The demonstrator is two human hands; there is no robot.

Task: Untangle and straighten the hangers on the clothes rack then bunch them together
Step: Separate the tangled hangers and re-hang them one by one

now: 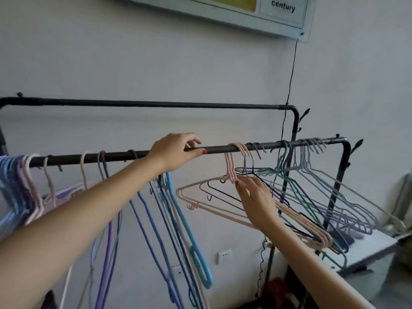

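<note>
At the far left of the front rail [223, 148] a bunch of blue and lilac hangers [15, 186] is hung close together. Purple and blue hangers [165, 219] are seen dangling steeply, tangled, beneath the left forearm. The left hand [176, 152] is laid over the rail, its grip curled round the bar, thumb underneath. Just to its right, pink hangers [231, 166] are hooked on the rail; the right hand [256, 197] is placed against them below their necks, fingers fairly straight, grip open. Green and grey hangers [312, 186] are crowded at the rail's right end.
</note>
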